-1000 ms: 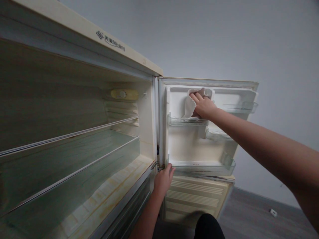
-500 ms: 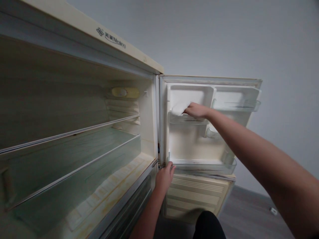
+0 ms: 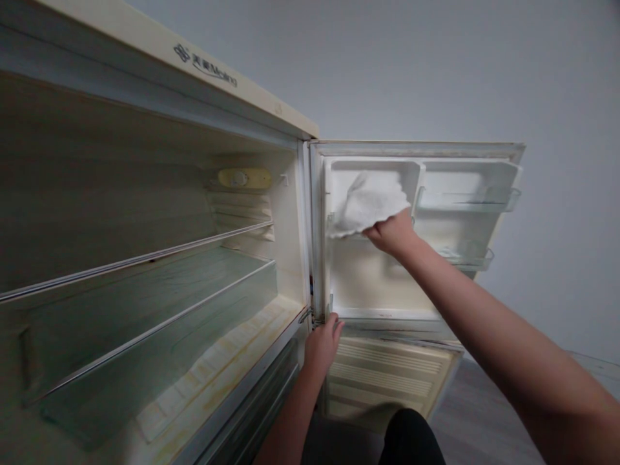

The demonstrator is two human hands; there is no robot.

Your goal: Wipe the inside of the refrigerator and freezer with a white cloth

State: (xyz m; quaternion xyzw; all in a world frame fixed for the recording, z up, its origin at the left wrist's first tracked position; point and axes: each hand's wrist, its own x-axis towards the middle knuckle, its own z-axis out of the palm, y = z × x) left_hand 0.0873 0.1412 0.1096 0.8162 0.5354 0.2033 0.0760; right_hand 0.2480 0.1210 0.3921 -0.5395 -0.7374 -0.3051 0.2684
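My right hand [image 3: 391, 231] is closed on one edge of a white cloth [image 3: 372, 199], which hangs spread out in front of the upper left door shelf and hides most of it. Behind the cloth is the open refrigerator door [image 3: 372, 278], with its white inner lining and clear plastic shelves. My left hand [image 3: 323, 342] grips the hinge-side end of the lowest door shelf [image 3: 387, 327], its fingertips hooked over the rim.
On the left stands the open refrigerator compartment [image 3: 290, 258], with glass shelves, a yellow control box [image 3: 245, 177] and a stained floor. Below hangs a second, ribbed open door [image 3: 382, 374]. My dark-clad knee [image 3: 411, 439] is at the bottom.
The cloth, bunched low against the upper left shelf before, is now spread out and lifted. My right hand has shifted slightly right and down. My left hand keeps its place.
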